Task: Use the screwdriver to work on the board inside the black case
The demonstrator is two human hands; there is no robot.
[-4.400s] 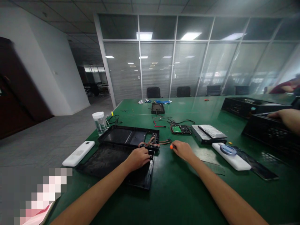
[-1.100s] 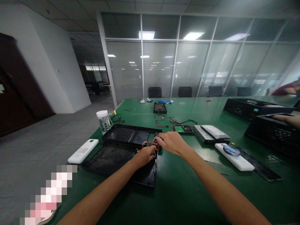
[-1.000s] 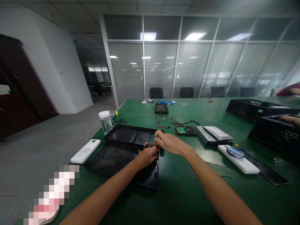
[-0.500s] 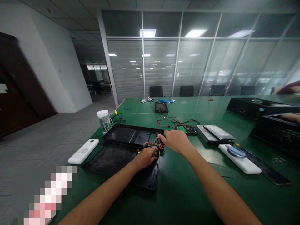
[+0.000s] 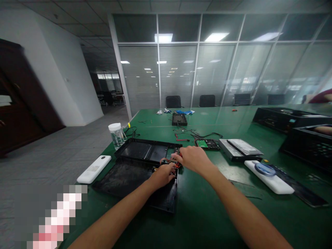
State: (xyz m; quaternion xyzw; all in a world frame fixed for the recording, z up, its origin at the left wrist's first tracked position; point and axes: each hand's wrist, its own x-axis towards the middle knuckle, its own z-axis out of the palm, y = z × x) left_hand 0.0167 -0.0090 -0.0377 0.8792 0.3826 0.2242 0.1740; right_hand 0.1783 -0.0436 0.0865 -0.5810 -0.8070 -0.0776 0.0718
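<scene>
My left hand (image 5: pixel 164 175) is closed at the right end of a black case, its fingers curled round something too small to make out. The flat black panel (image 5: pixel 121 176) of the case lies nearest me, and the black frame (image 5: pixel 135 150) with raised edges stands behind it. My right hand (image 5: pixel 193 157) is closed just above and right of the left one, by the frame's right corner, gripping something I cannot make out. Thin coloured wires (image 5: pixel 166 160) and a small orange-red part show between the hands.
A clear bottle (image 5: pixel 117 136) and a white device (image 5: pixel 93 169) stand left. Behind are cables (image 5: pixel 210 135) and a green circuit board (image 5: pixel 202 143). On the right lie a silver drive (image 5: pixel 240 148), another white device (image 5: pixel 280 185) and black computer cases (image 5: pixel 308 145), with a person's arm there.
My right hand has come slightly down and left, nearer to my left hand. The whole view has shifted a little.
</scene>
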